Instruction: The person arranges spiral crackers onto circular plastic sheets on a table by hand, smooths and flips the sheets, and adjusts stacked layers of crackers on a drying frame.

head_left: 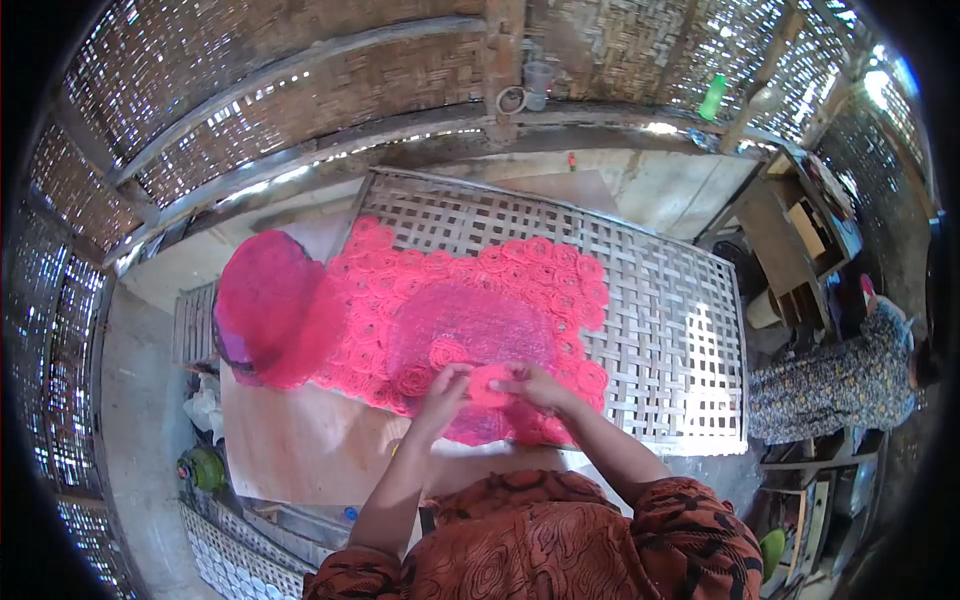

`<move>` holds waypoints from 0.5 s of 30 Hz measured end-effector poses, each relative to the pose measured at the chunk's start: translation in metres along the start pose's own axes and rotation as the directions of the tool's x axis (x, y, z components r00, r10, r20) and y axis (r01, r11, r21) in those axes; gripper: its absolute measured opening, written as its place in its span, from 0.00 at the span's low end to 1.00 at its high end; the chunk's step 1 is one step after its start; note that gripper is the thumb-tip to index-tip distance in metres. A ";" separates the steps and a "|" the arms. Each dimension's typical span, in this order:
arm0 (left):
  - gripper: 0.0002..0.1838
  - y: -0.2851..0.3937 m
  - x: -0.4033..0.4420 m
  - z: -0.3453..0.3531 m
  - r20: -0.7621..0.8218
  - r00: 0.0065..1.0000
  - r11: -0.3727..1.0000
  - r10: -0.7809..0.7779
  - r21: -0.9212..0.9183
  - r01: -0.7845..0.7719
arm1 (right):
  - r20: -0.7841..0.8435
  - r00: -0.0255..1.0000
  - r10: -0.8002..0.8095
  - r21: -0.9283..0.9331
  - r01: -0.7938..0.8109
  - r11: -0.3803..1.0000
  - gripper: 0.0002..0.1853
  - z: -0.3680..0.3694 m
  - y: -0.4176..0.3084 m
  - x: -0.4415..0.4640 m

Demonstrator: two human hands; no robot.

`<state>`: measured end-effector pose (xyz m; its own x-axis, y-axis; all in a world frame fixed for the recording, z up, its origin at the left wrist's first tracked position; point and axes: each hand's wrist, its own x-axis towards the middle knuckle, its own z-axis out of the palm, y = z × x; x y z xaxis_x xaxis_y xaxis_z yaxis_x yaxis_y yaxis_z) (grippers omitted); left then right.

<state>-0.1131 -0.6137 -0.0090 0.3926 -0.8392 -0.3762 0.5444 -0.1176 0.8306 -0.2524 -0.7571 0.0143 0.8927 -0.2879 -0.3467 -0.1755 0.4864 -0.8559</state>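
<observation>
Two hands at work above the near edge of a woven bamboo rack. The left hand and the right hand pinch a pink disc narrowly between fingertips from opposite sides, a hold that probably lets its rim be worked evenly. The disc is over a purplish mesh, which lies across a sheet of pink rosettes; the rack's flat lattice presumably supports the whole sheet. Two loose rosettes rest on the mesh just beside the left hand, seemingly within easy reach. A rounded netted bundle covers the sheet's left end, beyond a bare wooden board. The hands and forearms hide part of the near edge. Past the rack's right edge are another person and a wooden cabinet; a green bottle stands beyond the far edge.
</observation>
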 end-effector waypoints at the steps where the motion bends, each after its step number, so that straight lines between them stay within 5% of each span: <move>1: 0.11 0.006 0.001 0.003 0.035 0.999 0.999 0.013 0.034 -0.014 | -0.017 1.000 -0.008 0.005 0.008 1.000 0.18 -0.022 0.009 -0.003; 2: 0.11 -0.012 0.016 -0.023 -0.020 0.993 0.966 0.120 0.232 -0.112 | -0.181 0.983 -0.010 -0.154 -0.018 0.988 0.16 -0.044 0.000 -0.013; 4: 0.16 -0.029 0.031 -0.080 -0.173 0.919 0.674 0.354 0.728 -0.123 | -0.388 0.905 -0.176 -0.413 0.000 0.911 0.12 -0.111 0.011 -0.026; 6: 0.22 -0.041 0.032 -0.138 -0.154 0.816 0.097 0.557 0.988 0.120 | -0.494 0.782 -0.381 -0.569 0.041 0.821 0.10 -0.169 0.031 -0.032; 7: 0.22 -0.043 0.035 -0.150 -0.149 0.819 0.094 0.554 0.989 0.116 | -0.556 0.701 -0.446 -0.613 0.016 0.790 0.09 -0.181 0.027 -0.038; 11: 0.21 -0.036 0.039 -0.150 -0.255 0.799 0.062 0.545 0.962 0.265 | -0.618 0.666 -0.417 -0.647 -0.131 0.751 0.13 -0.221 0.036 -0.028; 13: 0.19 -0.025 0.041 -0.139 -0.271 0.814 0.041 0.514 0.956 0.292 | -0.585 0.758 -0.288 -0.242 0.176 0.954 0.15 -0.220 0.040 -0.018; 15: 0.15 -0.015 0.043 -0.133 -0.318 0.824 0.161 0.469 0.948 0.274 | -0.596 0.746 -0.297 -0.310 0.128 0.942 0.17 -0.253 0.075 -0.001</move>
<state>-0.0057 -0.5776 -0.0923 0.8142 -0.5783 -0.0514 -0.5077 -0.7521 0.4202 -0.3715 -0.9296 -0.1465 0.4707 -0.8510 -0.2329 -0.1797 0.1659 -0.9696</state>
